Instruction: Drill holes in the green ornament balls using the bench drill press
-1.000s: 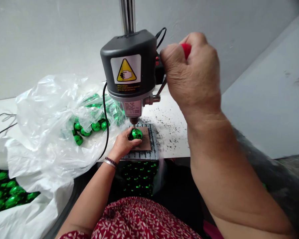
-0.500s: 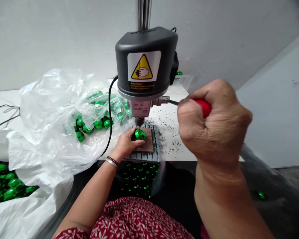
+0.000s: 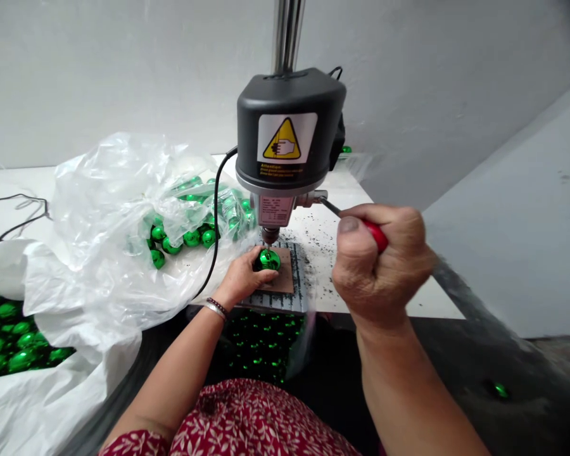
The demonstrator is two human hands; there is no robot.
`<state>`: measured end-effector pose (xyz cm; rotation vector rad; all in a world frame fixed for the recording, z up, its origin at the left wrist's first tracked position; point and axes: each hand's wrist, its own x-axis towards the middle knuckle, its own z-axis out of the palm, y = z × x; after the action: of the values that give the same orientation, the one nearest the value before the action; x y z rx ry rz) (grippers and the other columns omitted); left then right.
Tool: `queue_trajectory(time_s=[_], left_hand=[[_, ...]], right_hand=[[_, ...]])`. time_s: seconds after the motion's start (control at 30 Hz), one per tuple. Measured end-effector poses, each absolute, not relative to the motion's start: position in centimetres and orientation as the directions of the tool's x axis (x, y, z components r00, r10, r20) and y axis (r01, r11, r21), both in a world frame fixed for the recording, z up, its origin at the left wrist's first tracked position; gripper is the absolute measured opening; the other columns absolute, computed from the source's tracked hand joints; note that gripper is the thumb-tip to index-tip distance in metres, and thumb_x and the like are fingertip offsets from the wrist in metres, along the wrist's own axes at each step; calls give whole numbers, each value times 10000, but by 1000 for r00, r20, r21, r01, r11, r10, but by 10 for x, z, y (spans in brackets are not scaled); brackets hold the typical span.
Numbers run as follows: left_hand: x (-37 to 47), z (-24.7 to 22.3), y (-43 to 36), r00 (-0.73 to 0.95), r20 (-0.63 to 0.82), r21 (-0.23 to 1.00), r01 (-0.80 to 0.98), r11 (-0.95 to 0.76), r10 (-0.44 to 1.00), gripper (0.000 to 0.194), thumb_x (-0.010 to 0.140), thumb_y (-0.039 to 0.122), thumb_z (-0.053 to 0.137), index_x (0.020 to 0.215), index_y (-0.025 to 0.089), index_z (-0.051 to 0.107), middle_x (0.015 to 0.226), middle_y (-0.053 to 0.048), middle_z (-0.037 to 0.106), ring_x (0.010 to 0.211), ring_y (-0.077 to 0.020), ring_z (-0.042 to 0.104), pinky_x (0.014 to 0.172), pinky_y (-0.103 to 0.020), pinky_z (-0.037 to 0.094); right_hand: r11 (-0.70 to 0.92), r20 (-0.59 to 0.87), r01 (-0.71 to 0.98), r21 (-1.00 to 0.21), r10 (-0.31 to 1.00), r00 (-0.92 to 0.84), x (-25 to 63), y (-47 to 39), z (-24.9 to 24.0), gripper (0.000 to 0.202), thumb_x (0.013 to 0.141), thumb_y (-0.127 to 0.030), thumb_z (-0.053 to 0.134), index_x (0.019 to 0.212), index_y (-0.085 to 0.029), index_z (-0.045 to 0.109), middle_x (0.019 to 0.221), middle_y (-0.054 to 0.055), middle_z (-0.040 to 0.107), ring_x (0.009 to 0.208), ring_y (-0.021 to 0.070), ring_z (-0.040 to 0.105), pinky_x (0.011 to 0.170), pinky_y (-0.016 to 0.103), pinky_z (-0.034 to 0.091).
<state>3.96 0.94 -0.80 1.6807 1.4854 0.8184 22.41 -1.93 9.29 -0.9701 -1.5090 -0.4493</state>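
Observation:
A black drill press (image 3: 289,126) with a warning sticker stands over a brown board (image 3: 285,278) on a grey base. My left hand (image 3: 242,275) grips a shiny green ball (image 3: 270,259) on that board, fingers behind it and thumb in front. Directly above the ball is the drill bit, its tip at or very near the top; contact is hard to tell. My right hand (image 3: 382,256) is closed round the red knob (image 3: 376,235) of the drill's lever, which slants down to the right.
Clear plastic bags (image 3: 109,209) with several green balls (image 3: 192,237) lie left of the drill. A black cable (image 3: 216,221) hangs beside it. Dark shavings dot the white table (image 3: 408,307). More green balls (image 3: 21,342) fill a white sack at lower left.
My right hand has moved down and nearer the drill, tilting the lever lower. My left hand still holds the ball. The whole view has shifted slightly.

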Motion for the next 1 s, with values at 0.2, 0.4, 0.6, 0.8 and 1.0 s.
queue_trajectory(time_s=[0.2,0.4,0.6,0.8,1.0], left_hand=[[41,-7,9,135,2,849,523,-73,991,439,768,240,797,1197,172,731,1066,-34,783,1039,-258,709,969,-365,566],[39,-7,10,150,-7,861,504,-70,989,545,759,256,808,1285,168,694,1121,-61,790,1040,-262,717,989,-380,555],[42,-8,9,107,-12,860,508,-44,994,520,720,272,826,1217,176,706,1059,-39,773,993,-254,710,948,-381,559],[38,-3,-12,110,42,876,475,-90,993,523,701,200,819,1207,172,687,1134,-54,760,1092,-261,697,1031,-400,530],[20,7,-33,235,-1,852,509,-122,972,622,702,197,857,1300,173,689,1274,-104,753,1186,-284,686,1094,-420,510]], right_hand=[[588,957,774,-235,278,80,223,-18,81,78,995,-200,504,981,-215,579,852,-26,634,774,63,580,710,214,463],[624,961,748,-226,269,66,222,-20,56,64,971,-189,520,930,-187,570,780,-13,566,721,73,520,667,216,433],[620,939,713,-328,296,175,219,-3,94,159,1016,-277,476,917,-187,562,763,-17,570,666,62,503,614,222,380],[551,828,630,-547,469,309,219,18,143,275,996,-356,481,799,-164,490,676,-31,483,610,45,420,644,222,350],[535,804,611,-583,490,338,215,16,141,183,972,-265,493,823,-163,468,697,-42,476,635,32,414,648,198,347]])
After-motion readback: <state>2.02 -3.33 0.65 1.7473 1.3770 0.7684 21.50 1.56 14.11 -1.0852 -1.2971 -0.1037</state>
